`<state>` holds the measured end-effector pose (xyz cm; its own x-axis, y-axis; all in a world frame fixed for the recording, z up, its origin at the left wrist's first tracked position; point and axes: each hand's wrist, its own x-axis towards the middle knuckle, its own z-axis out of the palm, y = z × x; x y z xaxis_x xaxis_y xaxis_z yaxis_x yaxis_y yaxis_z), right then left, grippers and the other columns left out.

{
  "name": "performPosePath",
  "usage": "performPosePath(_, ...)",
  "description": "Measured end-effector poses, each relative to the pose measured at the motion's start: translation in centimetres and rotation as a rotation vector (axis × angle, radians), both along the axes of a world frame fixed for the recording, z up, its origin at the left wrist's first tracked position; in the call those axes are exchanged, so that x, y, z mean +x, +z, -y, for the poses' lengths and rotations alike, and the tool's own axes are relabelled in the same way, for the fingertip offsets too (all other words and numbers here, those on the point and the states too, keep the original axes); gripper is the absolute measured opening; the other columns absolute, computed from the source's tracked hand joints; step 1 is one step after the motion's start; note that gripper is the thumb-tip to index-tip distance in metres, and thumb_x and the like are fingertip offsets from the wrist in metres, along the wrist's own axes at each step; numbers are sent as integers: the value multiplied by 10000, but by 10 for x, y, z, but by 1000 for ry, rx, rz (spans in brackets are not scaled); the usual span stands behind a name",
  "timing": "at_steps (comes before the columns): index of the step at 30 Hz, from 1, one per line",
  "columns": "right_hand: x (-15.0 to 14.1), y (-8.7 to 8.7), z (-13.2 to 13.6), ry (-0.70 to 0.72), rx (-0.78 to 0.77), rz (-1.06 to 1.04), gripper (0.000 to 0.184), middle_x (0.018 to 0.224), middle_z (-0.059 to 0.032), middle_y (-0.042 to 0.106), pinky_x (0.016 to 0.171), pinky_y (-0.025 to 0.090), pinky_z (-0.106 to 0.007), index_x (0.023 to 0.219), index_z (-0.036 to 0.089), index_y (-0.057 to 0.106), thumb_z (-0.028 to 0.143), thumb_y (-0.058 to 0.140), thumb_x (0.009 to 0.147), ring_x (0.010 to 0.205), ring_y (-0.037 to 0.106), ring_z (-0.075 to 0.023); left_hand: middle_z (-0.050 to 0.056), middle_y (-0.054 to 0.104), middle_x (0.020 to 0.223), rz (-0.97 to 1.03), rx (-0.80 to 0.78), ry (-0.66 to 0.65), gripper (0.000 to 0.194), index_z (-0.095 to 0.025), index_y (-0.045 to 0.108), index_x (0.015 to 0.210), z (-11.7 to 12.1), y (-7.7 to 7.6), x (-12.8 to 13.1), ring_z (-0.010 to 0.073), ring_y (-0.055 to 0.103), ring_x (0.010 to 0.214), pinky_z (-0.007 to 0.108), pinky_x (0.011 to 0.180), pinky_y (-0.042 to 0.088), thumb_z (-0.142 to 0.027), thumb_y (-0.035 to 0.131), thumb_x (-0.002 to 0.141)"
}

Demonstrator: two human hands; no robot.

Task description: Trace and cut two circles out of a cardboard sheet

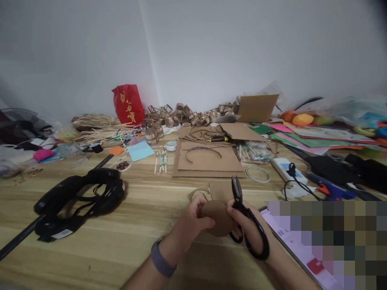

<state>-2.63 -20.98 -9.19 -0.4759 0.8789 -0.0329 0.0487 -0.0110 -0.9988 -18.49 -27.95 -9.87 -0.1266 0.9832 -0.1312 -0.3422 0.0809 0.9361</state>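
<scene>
Head view: the left hand (191,218) pinches a round brown cardboard disc (218,219); the right hand (253,235) grips it plus black-handled metal scissors (238,194) — divided hold, so either may slip.

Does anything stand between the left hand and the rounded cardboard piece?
Nothing visible does: the left hand holds the rounded cardboard piece directly, thumb on its face. The black-handled scissors are in the right hand, at the piece's opposite side.

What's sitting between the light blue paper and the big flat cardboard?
In the head view, a few thin sticks with green markings and, farther back, a small round white item lie between them.
</scene>
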Motion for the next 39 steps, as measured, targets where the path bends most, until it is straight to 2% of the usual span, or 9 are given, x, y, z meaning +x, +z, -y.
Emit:
performPosePath(6, 1, 3, 2, 76, 0, 97, 453, 434, 105, 417, 394, 269, -217, 705, 231, 562, 662, 702, 709, 364, 356, -93, -26, 678, 762, -132, -104, -116, 365, -200, 632, 831, 4, 2, 2, 151, 568, 684, 264, 645, 377, -286, 858, 558)
performPosePath(10, 2, 2, 2, 61, 128, 132, 501, 442, 73, 434, 422, 328, -243, 664, 245, 534, 716, 625, 809, 404, 416, -131, -42, 638, 693, -74, -75, 24, 353, -201, 602, 767, 3, 0, 3, 133, 543, 648, 254, 629, 364, -302, 875, 566)
performPosePath(14, 4, -3, -2, 28, 428, 228, 396, 560, 7, 592, 524, 453, -281, 675, 246, 576, 609, 628, 826, 535, 566, -194, -15, 697, 739, 163, -44, 145, 424, -189, 634, 848, 0, 6, 0, 147, 596, 675, 259, 653, 431, -295, 887, 525)
performPosePath(17, 3, -8, -2, 61, 589, 287, 292, 590, -8, 649, 533, 457, -284, 721, 246, 610, 512, 600, 839, 546, 594, -207, 10, 737, 788, 253, -17, 169, 449, -180, 646, 892, 0, 10, 0, 167, 647, 717, 276, 684, 486, -277, 897, 532)
performPosePath(24, 5, -13, -6, 83, 666, 369, 294, 616, -28, 713, 547, 484, -291, 729, 255, 613, 497, 564, 889, 560, 657, -226, 16, 745, 827, 262, 8, 250, 425, -186, 649, 919, 0, 10, -1, 176, 661, 745, 277, 693, 510, -264, 861, 559)
performPosePath(27, 11, -15, -19, -22, 627, 454, 333, 650, -46, 746, 564, 497, -314, 760, 267, 617, 561, 547, 900, 600, 700, -260, 16, 748, 838, 2, -33, 338, 445, -205, 645, 972, -2, 13, -23, 208, 669, 755, 301, 691, 514, -314, 832, 583)
performPosePath(31, 20, -17, -37, -124, 626, 694, 284, 772, -75, 796, 648, 514, -366, 876, 274, 641, 544, 552, 894, 730, 767, -331, 59, 770, 953, -754, -116, 461, 347, -196, 694, 1037, -6, 12, -71, 254, 708, 912, 332, 812, 535, -271, 716, 698)
performPosePath(35, 22, -19, -43, -139, 669, 814, 252, 804, -80, 804, 644, 488, -362, 922, 272, 641, 500, 534, 910, 764, 781, -351, 131, 768, 987, -963, -244, 564, 348, -181, 726, 1024, -4, 6, -100, 350, 692, 1019, 449, 939, 499, -137, 691, 680)
performPosePath(39, 21, -21, -41, -135, 693, 798, 255, 787, -66, 807, 636, 478, -343, 934, 277, 664, 504, 547, 934, 740, 782, -337, 295, 617, 1370, -1168, -300, 708, 371, -111, 719, 1149, 1, 5, -93, 501, 443, 1378, 641, 1145, 266, -186, 645, 793)
